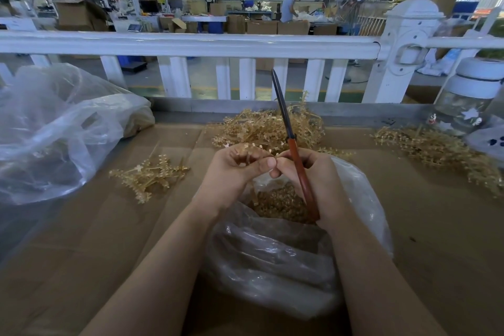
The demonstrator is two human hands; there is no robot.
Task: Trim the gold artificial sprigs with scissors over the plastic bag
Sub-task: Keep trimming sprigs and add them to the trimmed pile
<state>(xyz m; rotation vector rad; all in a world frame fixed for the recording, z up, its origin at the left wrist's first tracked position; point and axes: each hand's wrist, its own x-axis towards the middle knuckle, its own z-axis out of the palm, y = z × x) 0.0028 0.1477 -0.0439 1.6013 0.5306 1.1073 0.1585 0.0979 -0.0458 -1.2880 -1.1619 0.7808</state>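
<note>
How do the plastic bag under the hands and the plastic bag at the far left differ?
The plastic bag under the hands sits open-mouthed, showing a heap of gold trimmings; the plastic bag at the far left is crumpled and puffed up, its contents hard to make out. The first lies directly below the left hand and right hand; the second lies off to the side, untouched. Both are clear plastic resting on the cardboard-covered table.

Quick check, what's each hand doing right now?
Left hand: fingers pinch a gold sprig above the plastic bag.
Right hand: grips the scissors, blades together, pointing up.
</note>
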